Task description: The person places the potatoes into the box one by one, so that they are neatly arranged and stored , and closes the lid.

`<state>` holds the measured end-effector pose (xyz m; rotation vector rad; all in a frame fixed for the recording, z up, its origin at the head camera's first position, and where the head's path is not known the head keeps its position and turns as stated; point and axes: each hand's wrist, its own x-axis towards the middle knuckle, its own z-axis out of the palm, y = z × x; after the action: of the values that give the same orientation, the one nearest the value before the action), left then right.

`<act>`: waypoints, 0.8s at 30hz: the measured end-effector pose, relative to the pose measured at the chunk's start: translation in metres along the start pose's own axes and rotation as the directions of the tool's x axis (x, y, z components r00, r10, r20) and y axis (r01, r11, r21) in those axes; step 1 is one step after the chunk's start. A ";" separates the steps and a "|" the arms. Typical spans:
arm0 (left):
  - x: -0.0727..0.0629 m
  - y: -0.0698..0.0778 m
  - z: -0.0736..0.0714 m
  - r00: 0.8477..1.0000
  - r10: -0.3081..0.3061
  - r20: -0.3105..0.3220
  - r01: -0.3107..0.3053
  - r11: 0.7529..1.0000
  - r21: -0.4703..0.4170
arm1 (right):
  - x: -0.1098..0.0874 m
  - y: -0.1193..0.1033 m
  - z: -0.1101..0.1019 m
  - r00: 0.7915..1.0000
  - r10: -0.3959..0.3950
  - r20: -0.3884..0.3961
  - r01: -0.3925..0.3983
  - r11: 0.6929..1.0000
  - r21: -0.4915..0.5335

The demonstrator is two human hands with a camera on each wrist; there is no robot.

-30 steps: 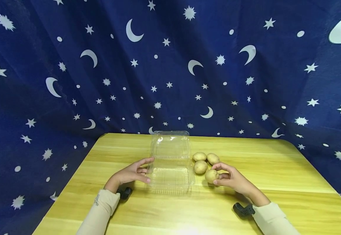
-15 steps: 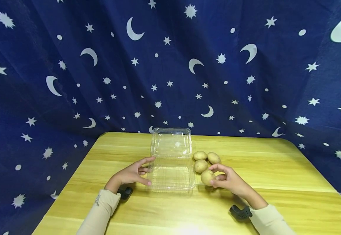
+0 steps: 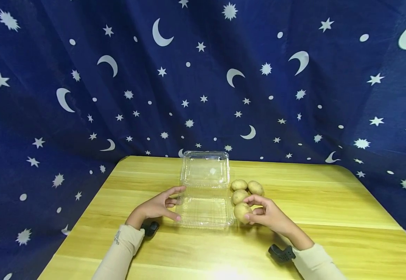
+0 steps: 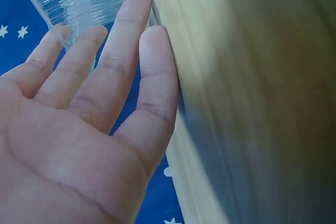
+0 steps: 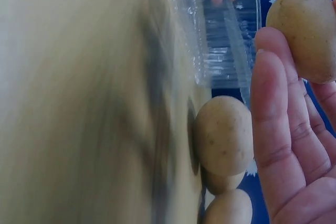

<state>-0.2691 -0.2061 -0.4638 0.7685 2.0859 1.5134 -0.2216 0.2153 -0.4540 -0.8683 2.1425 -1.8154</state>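
A clear plastic clamshell box (image 3: 206,210) lies on the wooden table with its lid (image 3: 205,169) raised behind it. My left hand (image 3: 159,204) is at the box's left side, fingers relaxed. In the left wrist view, the fingertips (image 4: 137,6) overlap its ribbed wall. My right hand (image 3: 267,212) pinches a potato (image 3: 243,212) between thumb and fingers, right at the box's right edge. The right wrist view shows this held potato (image 5: 304,32) raised above the tabletop.
Three more potatoes sit together right of the box: a near one (image 3: 239,196), a back-left one (image 3: 239,184) and a back-right one (image 3: 255,188). A dark blue curtain (image 3: 203,77) with moons and stars hangs behind the table (image 3: 328,217).
My right hand has carried the potato left, from beside the other potatoes up to the box's right edge. The lid stands a little more upright. My left hand has stayed put.
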 end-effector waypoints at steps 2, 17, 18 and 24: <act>0.000 0.000 0.000 1.000 0.001 0.001 -0.001 1.000 0.002 | 0.001 -0.002 0.001 1.000 0.003 -0.002 -0.003 1.000 -0.006; 0.000 0.002 -0.001 1.000 -0.003 0.010 0.003 1.000 -0.012 | 0.017 -0.006 0.012 1.000 0.010 -0.027 -0.011 0.999 -0.048; 0.000 0.001 -0.001 1.000 -0.003 0.012 0.003 1.000 -0.015 | 0.018 -0.006 0.012 1.000 0.004 -0.029 -0.006 0.999 -0.053; 0.000 0.000 -0.002 1.000 0.007 0.019 -0.007 1.000 -0.022 | 0.024 -0.007 0.017 0.998 -0.018 -0.057 0.014 0.996 -0.083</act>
<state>-0.2707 -0.2074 -0.4633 0.7794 2.0516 1.5245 -0.2300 0.1874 -0.4459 -0.8633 2.2674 -1.7922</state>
